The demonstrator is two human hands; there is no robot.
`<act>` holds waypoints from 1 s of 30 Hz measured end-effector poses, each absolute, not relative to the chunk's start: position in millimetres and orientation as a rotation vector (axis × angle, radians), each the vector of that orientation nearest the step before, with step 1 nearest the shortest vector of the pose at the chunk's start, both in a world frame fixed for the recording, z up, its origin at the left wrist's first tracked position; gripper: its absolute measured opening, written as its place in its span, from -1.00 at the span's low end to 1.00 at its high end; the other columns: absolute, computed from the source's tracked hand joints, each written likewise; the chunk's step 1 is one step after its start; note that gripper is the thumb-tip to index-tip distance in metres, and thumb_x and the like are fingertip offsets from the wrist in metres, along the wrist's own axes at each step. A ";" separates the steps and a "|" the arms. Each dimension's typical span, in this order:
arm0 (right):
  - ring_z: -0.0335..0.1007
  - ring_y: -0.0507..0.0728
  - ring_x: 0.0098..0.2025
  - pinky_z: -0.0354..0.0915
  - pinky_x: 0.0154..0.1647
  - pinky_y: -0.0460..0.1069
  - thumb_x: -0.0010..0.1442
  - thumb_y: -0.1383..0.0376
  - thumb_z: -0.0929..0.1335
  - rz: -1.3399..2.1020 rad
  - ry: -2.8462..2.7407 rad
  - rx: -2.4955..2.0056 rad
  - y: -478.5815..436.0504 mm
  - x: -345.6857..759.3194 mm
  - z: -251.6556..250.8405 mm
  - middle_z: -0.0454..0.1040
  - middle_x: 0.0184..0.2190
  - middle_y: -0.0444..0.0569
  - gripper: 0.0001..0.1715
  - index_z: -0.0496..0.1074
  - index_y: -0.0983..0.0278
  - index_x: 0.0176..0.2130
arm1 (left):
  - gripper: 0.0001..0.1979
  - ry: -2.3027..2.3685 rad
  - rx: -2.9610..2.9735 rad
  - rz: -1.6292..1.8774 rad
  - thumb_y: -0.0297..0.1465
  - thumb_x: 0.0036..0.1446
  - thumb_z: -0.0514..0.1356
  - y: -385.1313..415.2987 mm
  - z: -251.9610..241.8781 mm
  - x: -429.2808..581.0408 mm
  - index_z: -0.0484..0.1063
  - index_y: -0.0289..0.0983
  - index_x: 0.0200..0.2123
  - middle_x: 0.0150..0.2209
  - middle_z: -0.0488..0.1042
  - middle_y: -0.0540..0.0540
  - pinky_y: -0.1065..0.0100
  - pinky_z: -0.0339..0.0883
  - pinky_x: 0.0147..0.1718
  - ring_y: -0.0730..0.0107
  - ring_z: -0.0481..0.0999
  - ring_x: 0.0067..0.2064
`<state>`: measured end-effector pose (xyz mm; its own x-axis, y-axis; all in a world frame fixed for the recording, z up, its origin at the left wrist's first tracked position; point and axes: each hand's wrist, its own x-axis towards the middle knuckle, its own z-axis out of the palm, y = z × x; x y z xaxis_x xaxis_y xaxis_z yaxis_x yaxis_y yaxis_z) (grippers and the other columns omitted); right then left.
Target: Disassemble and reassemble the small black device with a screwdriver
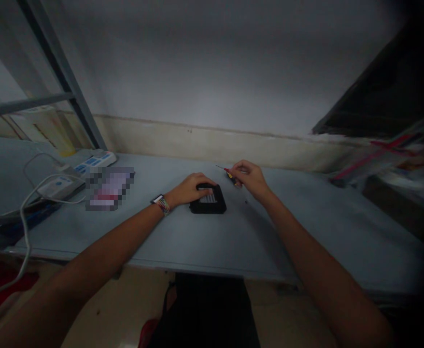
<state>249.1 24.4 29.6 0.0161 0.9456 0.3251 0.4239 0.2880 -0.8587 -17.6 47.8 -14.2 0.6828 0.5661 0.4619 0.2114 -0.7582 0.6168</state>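
A flat black box-shaped device [208, 208] with a pale printed label lies on the table, close to the middle. My left hand [192, 189] is closed on its far left side, the thumb over the label and the fingers along the back edge. Just to the right and above the table, my right hand [250, 178] pinches a small screwdriver [231, 177] by its red, yellow and black handle. Its thin shaft points left, away from the device. A tiny dark piece [246, 202], too small to name, sits on the table below my right hand.
A phone-like object [110, 188], partly blurred out, lies on the left near a white power strip [95, 162] and white cables [25, 220]. Behind them stands a translucent yellowish container [54, 130]. Pink-edged clear bags [389, 164] are at the right. The wall borders the table's back.
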 end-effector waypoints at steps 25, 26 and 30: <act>0.61 0.34 -0.13 0.28 -0.22 0.08 0.29 0.17 0.40 -0.001 -1.652 -2.209 18.3 272.2 5.3 0.68 -0.16 0.20 -0.78 0.50 0.23 -0.11 | -0.67 1.724 2.289 0.758 -0.28 0.40 0.13 74.7 -2.1 -44.4 0.60 -0.25 -0.36 -0.31 0.64 -0.25 0.22 0.21 -0.27 0.11 0.56 -0.25; 0.61 0.34 -0.15 0.28 -0.24 0.07 0.28 0.17 0.41 -0.003 -1.659 -2.220 17.4 272.9 7.1 0.68 -0.18 0.20 -0.79 0.50 0.23 -0.13 | -0.66 1.721 2.302 0.744 -0.26 0.40 0.13 73.0 -2.1 -44.7 0.59 -0.24 -0.36 -0.32 0.64 -0.23 0.22 0.18 -0.29 0.12 0.55 -0.26; 0.58 0.32 -0.20 0.24 -0.27 0.07 0.29 0.19 0.38 -0.070 -1.672 -2.196 14.6 273.6 12.5 0.67 -0.21 0.17 -0.82 0.53 0.23 -0.18 | -0.69 1.609 2.412 0.668 -0.24 0.40 0.13 68.0 -2.4 -44.4 0.59 -0.21 -0.31 -0.32 0.63 -0.15 0.24 0.07 -0.33 0.20 0.50 -0.30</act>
